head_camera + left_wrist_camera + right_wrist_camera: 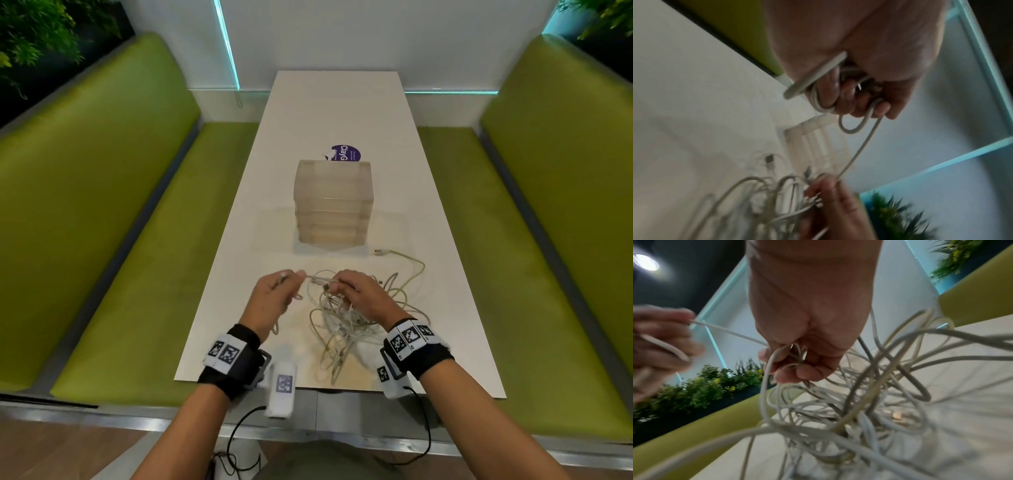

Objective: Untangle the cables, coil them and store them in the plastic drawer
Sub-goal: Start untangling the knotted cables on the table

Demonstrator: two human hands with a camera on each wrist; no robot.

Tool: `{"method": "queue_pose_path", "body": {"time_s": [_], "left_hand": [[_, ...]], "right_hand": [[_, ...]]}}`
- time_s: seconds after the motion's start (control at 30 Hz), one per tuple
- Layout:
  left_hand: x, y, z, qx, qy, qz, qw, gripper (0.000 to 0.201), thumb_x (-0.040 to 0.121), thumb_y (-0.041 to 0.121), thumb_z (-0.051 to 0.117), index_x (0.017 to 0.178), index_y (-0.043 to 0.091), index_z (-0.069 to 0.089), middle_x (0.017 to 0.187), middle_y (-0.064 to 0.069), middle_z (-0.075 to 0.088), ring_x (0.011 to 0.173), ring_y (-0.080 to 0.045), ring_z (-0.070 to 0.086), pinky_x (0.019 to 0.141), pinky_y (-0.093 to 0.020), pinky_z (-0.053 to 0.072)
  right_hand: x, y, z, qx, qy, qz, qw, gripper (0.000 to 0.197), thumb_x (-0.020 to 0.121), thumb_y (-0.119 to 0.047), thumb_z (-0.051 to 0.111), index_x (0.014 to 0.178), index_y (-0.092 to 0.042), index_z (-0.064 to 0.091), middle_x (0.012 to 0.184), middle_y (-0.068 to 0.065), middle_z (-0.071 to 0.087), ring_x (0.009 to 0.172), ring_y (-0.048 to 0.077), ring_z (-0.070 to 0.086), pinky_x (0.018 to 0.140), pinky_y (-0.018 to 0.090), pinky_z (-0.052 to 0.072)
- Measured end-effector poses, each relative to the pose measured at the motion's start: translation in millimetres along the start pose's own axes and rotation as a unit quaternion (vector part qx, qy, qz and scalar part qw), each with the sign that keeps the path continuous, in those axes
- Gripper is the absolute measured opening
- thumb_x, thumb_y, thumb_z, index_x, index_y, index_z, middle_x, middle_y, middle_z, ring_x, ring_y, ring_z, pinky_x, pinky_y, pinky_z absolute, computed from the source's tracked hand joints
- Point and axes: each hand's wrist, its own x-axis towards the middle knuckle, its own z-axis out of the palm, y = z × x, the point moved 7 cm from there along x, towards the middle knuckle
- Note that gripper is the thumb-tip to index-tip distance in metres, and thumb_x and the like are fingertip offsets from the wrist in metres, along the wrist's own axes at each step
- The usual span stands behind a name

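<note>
A tangle of white and cream cables [346, 318] lies on the white table [445, 308] near its front edge. My left hand [277, 294] grips one white cable [857, 151], looped round its curled fingers [846, 100]. That cable runs taut to my right hand [356, 291], which holds several strands at the top of the tangle [838, 410] and lifts them off the table. A translucent plastic drawer unit [333, 202] stands shut just behind the cables. One loose plug end [378, 252] lies to the drawer's right.
A purple round sticker [346, 153] sits on the table behind the drawer unit. Green padded benches [137, 240] flank the table on both sides. Plants [701, 391] line the bench backs.
</note>
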Motion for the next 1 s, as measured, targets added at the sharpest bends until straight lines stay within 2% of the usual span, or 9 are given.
{"method": "queue_pose_path", "body": {"time_s": [0.1,0.2,0.27,0.33,0.43,0.57,0.73,0.9,1.0], "left_hand": [[-1.7,11.9,-35.3,-0.150,0.106,-0.003,0.983,0.040,0.094,0.014,0.055,0.057,0.019,0.040,0.054,0.006,0.032,0.044,-0.007,0.022,0.041,-0.018,0.017],[-1.8,12.4,-50.6,-0.093,0.142,0.000,0.985,0.038,0.095,0.022,0.055,0.059,0.018,0.042,0.052,0.009,0.037,0.043,-0.006,0.026,0.040,-0.017,0.020],[0.8,6.1,-38.9,0.020,0.114,-0.008,0.993,0.031,0.093,0.030,0.058,0.068,0.012,0.054,0.057,0.009,0.052,0.047,-0.004,0.040,0.043,-0.017,0.029],[6.3,-5.5,-17.3,0.083,0.060,-0.007,0.995,0.025,0.089,0.031,0.063,0.080,0.008,0.062,0.078,-0.001,0.069,0.068,-0.008,0.060,0.058,-0.021,0.044],[10.7,-23.8,12.2,0.117,0.000,-0.018,0.993,0.022,0.083,0.039,0.070,0.092,0.019,0.066,0.093,-0.010,0.072,0.084,-0.022,0.066,0.079,-0.034,0.051],[13.5,-20.8,33.6,0.054,0.002,-0.020,0.998,0.017,0.092,0.025,0.061,0.084,0.011,0.067,0.070,-0.001,0.066,0.063,-0.007,0.061,0.067,-0.023,0.046],[3.4,0.0,27.2,-0.042,0.047,-0.003,0.998,0.022,0.096,0.018,0.053,0.077,0.009,0.060,0.047,0.013,0.049,0.039,0.000,0.035,0.042,-0.015,0.030],[-3.7,11.6,-19.7,-0.144,0.139,0.034,0.979,0.036,0.097,0.020,0.052,0.064,0.025,0.064,0.067,-0.003,0.043,0.044,-0.004,0.024,0.039,-0.017,0.021],[-8.3,2.8,-31.4,-0.078,0.179,0.023,0.981,0.026,0.095,0.025,0.054,0.072,0.020,0.064,0.069,0.001,0.053,0.047,-0.023,0.037,0.045,-0.032,0.035]], "right_hand": [[2.3,13.3,-9.6,0.029,0.027,0.027,0.999,0.022,0.097,-0.017,0.049,0.082,-0.020,0.065,0.089,0.003,0.066,0.061,0.013,0.058,0.060,0.028,0.047],[4.6,15.3,-11.0,0.018,0.031,0.020,0.999,0.027,0.097,-0.013,0.048,0.080,-0.022,0.067,0.083,0.001,0.065,0.055,0.007,0.053,0.058,0.026,0.045],[5.7,9.4,-7.0,0.027,0.027,0.006,0.999,0.026,0.097,-0.013,0.050,0.080,-0.020,0.069,0.075,-0.003,0.061,0.056,0.001,0.048,0.058,0.024,0.043],[5.1,0.2,0.9,0.013,0.006,-0.017,1.000,0.023,0.096,-0.016,0.052,0.084,-0.015,0.071,0.071,-0.011,0.057,0.060,-0.001,0.048,0.061,0.020,0.042],[0.9,-13.4,14.5,-0.021,-0.023,-0.062,0.998,0.021,0.095,-0.014,0.054,0.086,-0.012,0.072,0.072,-0.013,0.057,0.064,-0.005,0.051,0.062,0.011,0.038],[-2.9,-12.8,22.4,-0.006,-0.032,-0.055,0.998,0.017,0.095,-0.015,0.054,0.089,-0.011,0.070,0.091,0.003,0.070,0.063,-0.005,0.053,0.062,0.013,0.038],[4.8,-3.2,12.3,-0.027,-0.020,-0.030,0.999,0.016,0.096,-0.018,0.053,0.090,-0.013,0.068,0.078,-0.011,0.059,0.070,-0.001,0.053,0.069,0.022,0.041],[16.3,3.4,5.5,-0.043,-0.011,-0.018,0.999,0.020,0.096,-0.023,0.052,0.085,-0.024,0.069,0.078,-0.012,0.063,0.076,0.002,0.056,0.072,0.025,0.044],[18.6,-1.2,9.7,-0.062,-0.007,-0.035,0.997,0.019,0.095,-0.024,0.054,0.087,-0.024,0.070,0.085,-0.007,0.066,0.084,0.009,0.058,0.079,0.031,0.046]]}}
